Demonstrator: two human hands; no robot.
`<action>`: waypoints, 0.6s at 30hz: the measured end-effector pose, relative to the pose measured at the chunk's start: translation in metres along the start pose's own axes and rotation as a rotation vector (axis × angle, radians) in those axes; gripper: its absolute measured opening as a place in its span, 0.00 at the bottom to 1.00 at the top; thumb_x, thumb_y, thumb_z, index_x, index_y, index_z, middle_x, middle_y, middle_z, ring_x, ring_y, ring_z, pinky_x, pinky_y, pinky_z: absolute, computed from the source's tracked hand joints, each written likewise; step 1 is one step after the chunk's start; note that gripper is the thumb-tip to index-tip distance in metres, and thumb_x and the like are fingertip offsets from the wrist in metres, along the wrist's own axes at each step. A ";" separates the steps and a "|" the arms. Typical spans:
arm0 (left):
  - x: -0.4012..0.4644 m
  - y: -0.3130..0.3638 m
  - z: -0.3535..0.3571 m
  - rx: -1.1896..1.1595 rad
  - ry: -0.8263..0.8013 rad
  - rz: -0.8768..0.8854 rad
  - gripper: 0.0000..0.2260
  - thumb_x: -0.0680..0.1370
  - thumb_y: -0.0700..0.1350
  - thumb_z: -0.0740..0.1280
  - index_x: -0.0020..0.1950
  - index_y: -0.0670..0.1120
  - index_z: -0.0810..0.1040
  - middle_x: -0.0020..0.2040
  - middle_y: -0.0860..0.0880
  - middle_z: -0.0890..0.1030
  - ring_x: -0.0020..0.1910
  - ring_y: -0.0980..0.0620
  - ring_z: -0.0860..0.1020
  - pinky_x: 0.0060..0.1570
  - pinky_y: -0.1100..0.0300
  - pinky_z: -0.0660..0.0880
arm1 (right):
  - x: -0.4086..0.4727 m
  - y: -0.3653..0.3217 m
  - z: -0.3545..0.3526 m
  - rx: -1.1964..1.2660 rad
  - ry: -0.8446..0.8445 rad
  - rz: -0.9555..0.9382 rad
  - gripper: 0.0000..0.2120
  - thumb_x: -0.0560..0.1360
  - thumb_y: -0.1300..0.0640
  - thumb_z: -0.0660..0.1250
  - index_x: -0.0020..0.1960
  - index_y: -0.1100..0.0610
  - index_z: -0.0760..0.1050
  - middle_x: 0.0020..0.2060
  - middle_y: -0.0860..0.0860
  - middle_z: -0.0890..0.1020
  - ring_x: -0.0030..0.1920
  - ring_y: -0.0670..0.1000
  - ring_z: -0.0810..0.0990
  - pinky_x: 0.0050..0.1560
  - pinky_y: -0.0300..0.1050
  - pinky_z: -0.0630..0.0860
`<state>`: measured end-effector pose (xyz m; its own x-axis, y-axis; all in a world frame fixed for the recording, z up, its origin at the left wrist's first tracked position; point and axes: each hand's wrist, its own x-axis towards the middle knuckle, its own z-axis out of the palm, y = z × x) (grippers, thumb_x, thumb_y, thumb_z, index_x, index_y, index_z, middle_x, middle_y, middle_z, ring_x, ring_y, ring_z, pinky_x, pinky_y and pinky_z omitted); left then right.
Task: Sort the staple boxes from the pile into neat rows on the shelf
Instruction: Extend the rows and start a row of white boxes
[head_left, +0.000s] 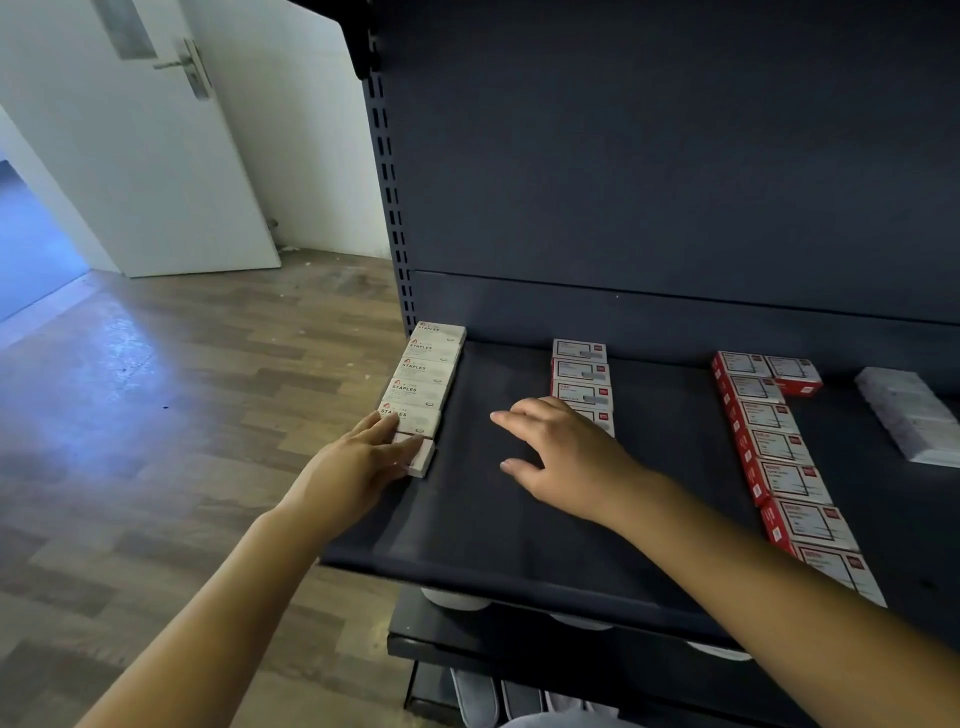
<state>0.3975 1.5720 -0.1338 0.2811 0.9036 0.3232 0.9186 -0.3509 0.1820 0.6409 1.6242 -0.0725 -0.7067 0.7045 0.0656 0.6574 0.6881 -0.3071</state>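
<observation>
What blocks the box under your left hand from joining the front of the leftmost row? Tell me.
Nothing visible. The left hand presses the white box at the front end of the STAPLES row, already touching the box ahead. The right hand hovers apart over bare shelf.

Staple boxes (579, 371) lie flat in four rows on the dark shelf (493, 519).

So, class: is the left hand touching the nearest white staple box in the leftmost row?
Touching. The head view shows the left hand with fingers lying on the nearest white staple box.
</observation>
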 end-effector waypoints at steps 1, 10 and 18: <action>0.001 0.000 0.001 -0.005 0.000 -0.018 0.12 0.73 0.47 0.62 0.55 0.50 0.76 0.49 0.42 0.81 0.53 0.49 0.69 0.27 0.54 0.78 | 0.000 0.001 0.000 0.006 -0.002 0.001 0.25 0.77 0.52 0.62 0.73 0.53 0.61 0.65 0.48 0.69 0.66 0.47 0.63 0.64 0.40 0.64; 0.004 0.006 0.003 0.034 -0.102 -0.161 0.15 0.67 0.39 0.66 0.54 0.42 0.81 0.47 0.43 0.80 0.53 0.43 0.75 0.35 0.49 0.79 | -0.009 0.010 0.007 0.032 0.014 0.006 0.25 0.77 0.51 0.63 0.72 0.53 0.63 0.64 0.47 0.71 0.65 0.47 0.65 0.63 0.38 0.62; 0.036 0.084 0.003 0.065 -0.182 -0.162 0.24 0.78 0.51 0.63 0.73 0.50 0.64 0.74 0.46 0.62 0.74 0.43 0.59 0.70 0.46 0.57 | -0.036 0.036 0.000 0.055 0.054 0.063 0.24 0.78 0.51 0.61 0.72 0.53 0.63 0.67 0.46 0.68 0.68 0.46 0.63 0.64 0.37 0.61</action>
<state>0.4855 1.5755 -0.1095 0.1691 0.9781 0.1215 0.9700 -0.1870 0.1556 0.6898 1.6239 -0.0862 -0.6483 0.7554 0.0952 0.6835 0.6326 -0.3642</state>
